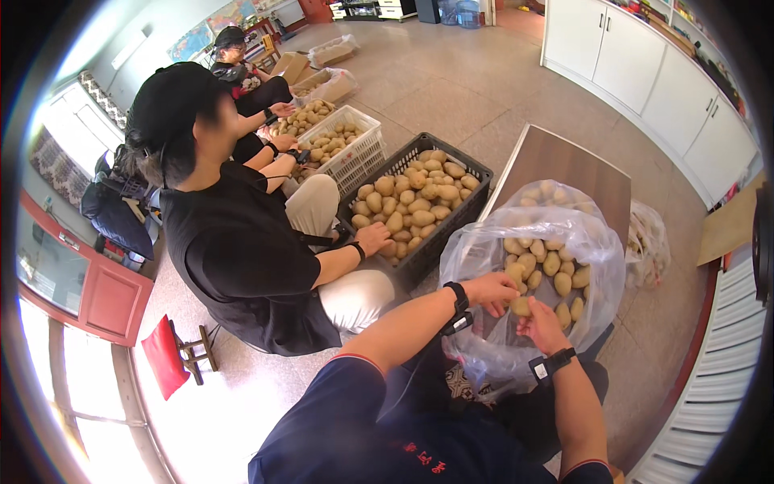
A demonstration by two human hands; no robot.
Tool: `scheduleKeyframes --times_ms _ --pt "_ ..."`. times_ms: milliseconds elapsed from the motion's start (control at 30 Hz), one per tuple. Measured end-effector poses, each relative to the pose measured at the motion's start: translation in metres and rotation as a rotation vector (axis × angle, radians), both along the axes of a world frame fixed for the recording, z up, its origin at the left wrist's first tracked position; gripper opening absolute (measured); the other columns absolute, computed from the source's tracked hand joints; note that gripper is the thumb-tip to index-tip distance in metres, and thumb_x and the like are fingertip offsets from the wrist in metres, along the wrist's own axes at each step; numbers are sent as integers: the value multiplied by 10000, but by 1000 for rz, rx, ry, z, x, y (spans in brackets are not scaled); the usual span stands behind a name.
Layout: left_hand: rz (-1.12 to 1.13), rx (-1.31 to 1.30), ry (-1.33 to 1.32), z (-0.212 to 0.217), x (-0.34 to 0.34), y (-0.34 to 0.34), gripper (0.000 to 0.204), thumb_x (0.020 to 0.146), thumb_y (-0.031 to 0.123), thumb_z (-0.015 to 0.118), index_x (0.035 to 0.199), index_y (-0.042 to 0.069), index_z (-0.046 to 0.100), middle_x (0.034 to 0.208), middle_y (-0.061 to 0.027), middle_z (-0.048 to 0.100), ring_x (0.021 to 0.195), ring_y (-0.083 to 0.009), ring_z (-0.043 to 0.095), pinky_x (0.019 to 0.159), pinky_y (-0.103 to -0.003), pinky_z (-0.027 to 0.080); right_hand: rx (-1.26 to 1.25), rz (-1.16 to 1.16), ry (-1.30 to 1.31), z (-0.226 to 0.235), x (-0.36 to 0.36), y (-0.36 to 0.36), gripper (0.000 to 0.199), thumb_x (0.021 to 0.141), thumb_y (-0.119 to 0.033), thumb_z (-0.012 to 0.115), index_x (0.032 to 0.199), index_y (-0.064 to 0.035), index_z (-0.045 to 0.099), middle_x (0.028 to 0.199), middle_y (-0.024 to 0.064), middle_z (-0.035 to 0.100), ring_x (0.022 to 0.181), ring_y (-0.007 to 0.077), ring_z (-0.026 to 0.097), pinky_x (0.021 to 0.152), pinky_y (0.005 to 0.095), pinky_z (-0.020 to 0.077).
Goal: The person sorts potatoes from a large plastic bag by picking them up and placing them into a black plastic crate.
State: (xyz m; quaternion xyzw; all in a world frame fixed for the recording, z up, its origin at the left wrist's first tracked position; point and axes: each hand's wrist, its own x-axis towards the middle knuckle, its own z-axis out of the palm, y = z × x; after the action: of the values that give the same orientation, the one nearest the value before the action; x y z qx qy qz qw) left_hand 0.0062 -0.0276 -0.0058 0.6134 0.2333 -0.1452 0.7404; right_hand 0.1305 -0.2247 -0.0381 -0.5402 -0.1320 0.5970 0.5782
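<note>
Right grip pinches a potato; left grip half-curled, hold unclear. Slack pinching could drop it.

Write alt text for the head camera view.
A right hand grips a potato, a left hand close beside it, at an open clear plastic bag of potatoes. Further left, a seated co-worker reaches into a black crate of potatoes.

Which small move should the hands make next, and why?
Probably lower the single potato gently onto the loose potatoes: the right hand appears to pinch it, the left hand is close beside it, and the clear bag is open nearby.
</note>
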Motion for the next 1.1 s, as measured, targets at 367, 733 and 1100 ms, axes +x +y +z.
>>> scheduleKeyframes --times_ms 367,733,1100 --pt "-90 -200 -45 -2 0 -1 501 914 253 656 1307 11 465 1072 -122 609 825 -211 656 740 -353 577 157 28 74 7 -7 3 331 1039 -337 431 1189 -69 555 858 32 597 747 156 574 713 319 492" --pt "14 -167 -62 4 -1 5 454 877 197 700 1225 10 477 1025 -109 612 852 -199 651 733 -338 579 52 54 -195 12 -9 1 361 989 -219 543 1315 -66 506 960 10 625 807 97 590 728 255 496" --pt "454 -331 -298 10 -5 40 342 945 207 634 1236 80 508 1051 -59 627 846 -201 643 757 -343 547 -303 -306 -1626 -25 22 -13 377 784 -148 660 1144 -48 607 1139 194 582 1074 378 540 932 469 434"
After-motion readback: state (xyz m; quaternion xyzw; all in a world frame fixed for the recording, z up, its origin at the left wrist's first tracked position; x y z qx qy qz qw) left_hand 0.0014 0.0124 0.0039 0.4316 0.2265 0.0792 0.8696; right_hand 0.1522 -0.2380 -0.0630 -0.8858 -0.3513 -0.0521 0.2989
